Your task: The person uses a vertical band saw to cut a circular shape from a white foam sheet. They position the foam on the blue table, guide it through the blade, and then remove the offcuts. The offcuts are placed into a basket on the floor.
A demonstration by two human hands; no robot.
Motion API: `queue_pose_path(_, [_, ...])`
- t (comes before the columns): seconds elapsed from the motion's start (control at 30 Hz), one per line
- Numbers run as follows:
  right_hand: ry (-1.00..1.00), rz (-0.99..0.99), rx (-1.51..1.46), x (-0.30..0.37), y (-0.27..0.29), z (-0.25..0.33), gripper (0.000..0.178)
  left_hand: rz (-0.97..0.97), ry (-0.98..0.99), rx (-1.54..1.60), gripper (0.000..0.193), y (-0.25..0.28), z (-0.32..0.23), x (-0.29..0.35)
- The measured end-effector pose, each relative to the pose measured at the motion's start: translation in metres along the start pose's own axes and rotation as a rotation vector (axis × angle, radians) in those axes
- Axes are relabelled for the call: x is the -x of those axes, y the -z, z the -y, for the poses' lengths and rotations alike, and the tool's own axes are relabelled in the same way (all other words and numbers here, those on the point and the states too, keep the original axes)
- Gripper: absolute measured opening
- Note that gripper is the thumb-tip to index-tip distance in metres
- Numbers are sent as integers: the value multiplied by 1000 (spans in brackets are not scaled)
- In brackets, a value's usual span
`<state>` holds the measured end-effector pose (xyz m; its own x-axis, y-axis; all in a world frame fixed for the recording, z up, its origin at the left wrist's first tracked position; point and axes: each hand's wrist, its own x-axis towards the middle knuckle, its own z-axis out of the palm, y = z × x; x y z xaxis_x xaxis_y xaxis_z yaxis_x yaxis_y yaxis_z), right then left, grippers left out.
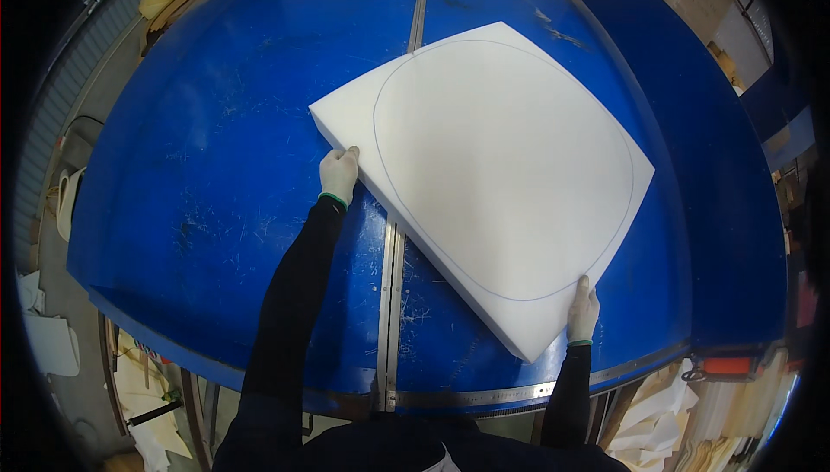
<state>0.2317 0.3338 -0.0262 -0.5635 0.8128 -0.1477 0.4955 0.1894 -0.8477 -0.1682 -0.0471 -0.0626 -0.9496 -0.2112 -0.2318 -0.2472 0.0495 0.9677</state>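
We locate the white block over the blue worktable, ahead of our body and mostly right of the metal seam, whose line it crosses. We cannot tell whether its underside rests fully on the surface. Its long axis runs diagonally, from far left to near right.

From the fingers of our left hand, the block extends to the right; from those of our right hand, it extends forward and to the left. The left hand is nearer the left corner, on the long near-left side; the right hand is nearer the corner closest to us, on the short near-right side. Both hands touch the block.

We note the left fingers curled at the edge, thumb on top, gripping the block; some fingertips are hidden beneath. The right hand also grips, thumb on the upper face, with the remaining fingers partly out of sight.

Count: one block; one closed blue outline, rounded, on its upper face; two gloved hands; one worktable; one metal seam; one metal ruler strip along the near edge.
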Motion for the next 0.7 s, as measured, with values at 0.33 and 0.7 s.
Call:
queue_pose_path(0.33, [74, -36, 41, -34, 11, -7, 70, 38, 39, 44, 28, -6, -8, 21])
queue_pose_path(0.7, [7, 18, 51, -98, 37, -5, 72, 119, 27, -7, 28, -21, 5, 42])
